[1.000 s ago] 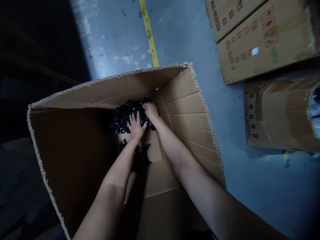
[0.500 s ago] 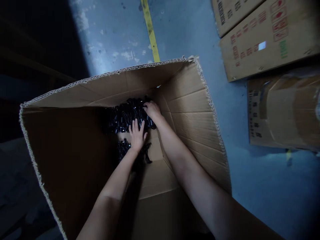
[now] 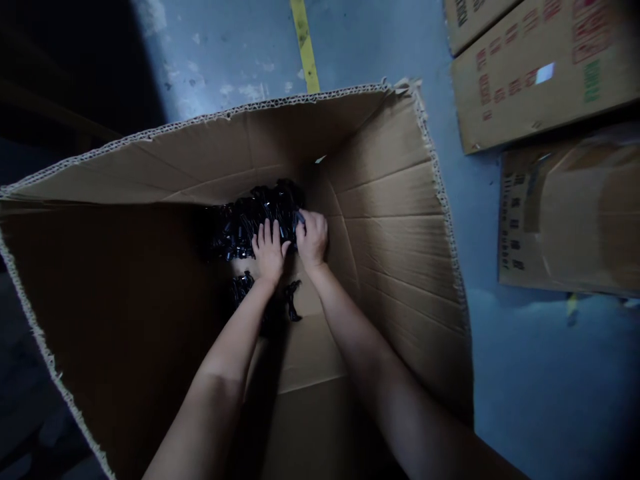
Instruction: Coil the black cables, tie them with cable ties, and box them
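Note:
Deep inside a tall cardboard box (image 3: pixel 395 193) lies a row of shiny black bundles (image 3: pixel 240 223) that look like tied cables. My left hand (image 3: pixel 270 253) rests on the row's near edge, fingers stretched out and apart. At the row's right end, my right hand (image 3: pixel 313 237) is closed with the fingers curled round a black cable bundle (image 3: pixel 300 217), most of which the hand hides. Closer to me, a small black bundle (image 3: pixel 293 300) lies by itself on the box bottom. More black bundles (image 3: pixel 243 285) lie left of it, partly behind my left forearm.
The box's cut top edge (image 3: pixel 230 115) surrounds both arms. Outside it, printed cartons (image 3: pixel 530 87) and a taped carton (image 3: pixel 575 220) stand to the right on the blue floor (image 3: pixel 360 47). A yellow line (image 3: pixel 304 43) runs along the floor. The left side is very dark.
My right hand has moved nearer to me and its fingers have curled shut at the right end of the row. My left hand stays spread on the bundles. The view has shifted slightly.

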`<act>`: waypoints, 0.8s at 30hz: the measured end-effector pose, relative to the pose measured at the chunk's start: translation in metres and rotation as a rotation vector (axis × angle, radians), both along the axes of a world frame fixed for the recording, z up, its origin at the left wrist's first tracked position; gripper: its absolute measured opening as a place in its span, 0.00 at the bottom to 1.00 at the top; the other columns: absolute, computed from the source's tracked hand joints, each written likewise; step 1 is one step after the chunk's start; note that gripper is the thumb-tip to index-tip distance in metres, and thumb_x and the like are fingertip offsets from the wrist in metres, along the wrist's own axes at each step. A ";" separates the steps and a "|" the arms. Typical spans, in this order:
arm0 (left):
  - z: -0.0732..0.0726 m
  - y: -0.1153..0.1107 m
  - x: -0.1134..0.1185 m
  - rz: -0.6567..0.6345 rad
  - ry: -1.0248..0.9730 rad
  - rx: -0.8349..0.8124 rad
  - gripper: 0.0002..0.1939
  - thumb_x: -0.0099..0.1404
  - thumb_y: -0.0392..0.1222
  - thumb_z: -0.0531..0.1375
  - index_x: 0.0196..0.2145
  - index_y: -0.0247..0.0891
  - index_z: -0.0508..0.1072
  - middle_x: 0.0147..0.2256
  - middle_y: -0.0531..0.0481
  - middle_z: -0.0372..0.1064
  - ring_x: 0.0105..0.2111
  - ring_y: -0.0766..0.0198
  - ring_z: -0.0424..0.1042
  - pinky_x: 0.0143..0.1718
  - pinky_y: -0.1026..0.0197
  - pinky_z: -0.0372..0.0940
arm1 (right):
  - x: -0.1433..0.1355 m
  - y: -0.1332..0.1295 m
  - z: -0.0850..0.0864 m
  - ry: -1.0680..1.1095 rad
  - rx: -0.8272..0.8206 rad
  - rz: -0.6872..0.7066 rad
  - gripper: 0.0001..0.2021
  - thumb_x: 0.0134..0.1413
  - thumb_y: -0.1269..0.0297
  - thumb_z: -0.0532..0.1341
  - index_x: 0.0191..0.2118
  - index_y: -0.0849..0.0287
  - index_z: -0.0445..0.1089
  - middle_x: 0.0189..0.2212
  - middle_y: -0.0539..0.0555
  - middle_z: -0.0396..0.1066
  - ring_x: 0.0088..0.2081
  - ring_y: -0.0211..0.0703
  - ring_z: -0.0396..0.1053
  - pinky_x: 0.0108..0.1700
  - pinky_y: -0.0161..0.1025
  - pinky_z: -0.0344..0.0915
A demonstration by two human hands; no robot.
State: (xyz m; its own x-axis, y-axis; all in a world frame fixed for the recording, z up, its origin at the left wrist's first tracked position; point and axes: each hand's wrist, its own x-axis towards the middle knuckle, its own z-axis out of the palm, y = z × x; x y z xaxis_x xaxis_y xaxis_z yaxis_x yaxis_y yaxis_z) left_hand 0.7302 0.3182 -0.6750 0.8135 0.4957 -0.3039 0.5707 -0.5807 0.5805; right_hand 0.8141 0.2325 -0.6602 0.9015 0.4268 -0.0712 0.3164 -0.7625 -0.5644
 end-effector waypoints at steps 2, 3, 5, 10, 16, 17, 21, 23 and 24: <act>0.006 -0.001 -0.003 0.056 -0.042 -0.024 0.31 0.70 0.49 0.51 0.67 0.41 0.49 0.68 0.43 0.40 0.68 0.52 0.36 0.66 0.45 0.29 | -0.023 -0.013 -0.016 0.061 -0.023 0.044 0.20 0.63 0.63 0.49 0.57 0.62 0.65 0.50 0.63 0.65 0.52 0.52 0.62 0.58 0.47 0.55; 0.009 -0.003 -0.008 0.095 -0.076 -0.049 0.31 0.70 0.50 0.51 0.67 0.41 0.50 0.68 0.42 0.40 0.68 0.51 0.37 0.66 0.45 0.30 | -0.031 -0.018 -0.023 0.087 -0.020 0.058 0.21 0.61 0.61 0.52 0.57 0.61 0.65 0.50 0.63 0.65 0.53 0.54 0.61 0.58 0.48 0.54; 0.014 -0.011 -0.024 0.242 -0.139 -0.176 0.30 0.69 0.49 0.52 0.66 0.41 0.53 0.68 0.42 0.42 0.68 0.51 0.39 0.67 0.48 0.33 | -0.041 -0.023 -0.031 0.128 0.027 -0.036 0.22 0.59 0.58 0.54 0.56 0.61 0.64 0.52 0.63 0.63 0.55 0.54 0.59 0.59 0.49 0.52; 0.011 -0.043 -0.060 0.703 -0.067 -0.773 0.09 0.67 0.41 0.55 0.43 0.40 0.72 0.53 0.43 0.66 0.59 0.53 0.58 0.65 0.52 0.47 | -0.050 -0.021 -0.028 0.188 0.090 -0.450 0.19 0.65 0.63 0.41 0.53 0.61 0.62 0.48 0.65 0.61 0.52 0.50 0.60 0.57 0.46 0.56; -0.013 -0.020 -0.032 0.961 -0.041 -1.095 0.07 0.65 0.35 0.51 0.38 0.38 0.69 0.37 0.47 0.71 0.47 0.60 0.71 0.55 0.54 0.65 | -0.053 -0.023 -0.029 0.261 0.132 -0.398 0.18 0.59 0.71 0.44 0.52 0.60 0.61 0.49 0.64 0.60 0.51 0.49 0.61 0.56 0.47 0.60; -0.015 -0.012 -0.027 0.991 -0.054 -1.130 0.07 0.64 0.34 0.52 0.38 0.37 0.69 0.36 0.47 0.71 0.47 0.61 0.71 0.55 0.55 0.65 | -0.047 -0.023 -0.030 0.268 0.149 -0.364 0.19 0.56 0.73 0.45 0.53 0.60 0.61 0.51 0.64 0.60 0.53 0.47 0.61 0.57 0.46 0.60; -0.017 0.000 -0.027 1.064 -0.057 -1.211 0.08 0.62 0.32 0.54 0.39 0.37 0.69 0.39 0.48 0.72 0.48 0.64 0.71 0.53 0.60 0.66 | -0.033 -0.026 -0.032 0.288 0.186 -0.222 0.25 0.52 0.77 0.48 0.57 0.60 0.60 0.61 0.60 0.52 0.62 0.42 0.53 0.63 0.41 0.53; -0.018 -0.010 -0.037 1.090 -0.005 -1.220 0.11 0.63 0.30 0.53 0.42 0.38 0.68 0.43 0.48 0.71 0.48 0.65 0.71 0.52 0.61 0.67 | -0.043 -0.036 -0.034 0.344 0.132 -0.246 0.23 0.56 0.74 0.48 0.58 0.58 0.60 0.63 0.58 0.52 0.64 0.42 0.50 0.65 0.41 0.49; -0.019 -0.019 -0.043 1.100 0.035 -1.221 0.12 0.63 0.30 0.53 0.44 0.38 0.67 0.44 0.48 0.71 0.47 0.66 0.71 0.51 0.60 0.67 | -0.052 -0.042 -0.036 0.383 0.090 -0.290 0.22 0.58 0.72 0.48 0.57 0.58 0.60 0.62 0.59 0.54 0.63 0.44 0.52 0.65 0.43 0.49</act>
State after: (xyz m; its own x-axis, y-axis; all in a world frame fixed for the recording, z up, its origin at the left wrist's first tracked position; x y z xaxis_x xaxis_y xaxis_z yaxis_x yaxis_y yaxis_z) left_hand 0.6876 0.2995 -0.6935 0.2389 0.2633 -0.9347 0.3962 0.8523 0.3414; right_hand 0.7617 0.1907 -0.6958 0.9005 0.1819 -0.3950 -0.1447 -0.7312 -0.6666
